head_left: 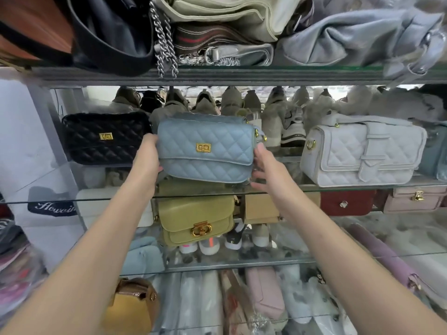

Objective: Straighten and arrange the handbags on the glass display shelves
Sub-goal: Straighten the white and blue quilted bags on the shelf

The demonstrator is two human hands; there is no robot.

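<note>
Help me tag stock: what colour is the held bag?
The bag is light blue; head view.

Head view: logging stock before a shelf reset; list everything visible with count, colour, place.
Quilted blue leather handbag: 1, blue, middle shelf centre.
Quilted black leather handbag: 1, black, middle shelf left.
Quilted grey buckled handbag: 1, pale grey, middle shelf right.
Olive flap handbag: 1, olive, below middle shelf, centre.
Dark red bag: 1, red, below middle shelf, right.
Heaped bags: several, mixed, top shelf.
Left hand: 1, grips blue handbag's left end.
Right hand: 1, holds its right end.
</note>
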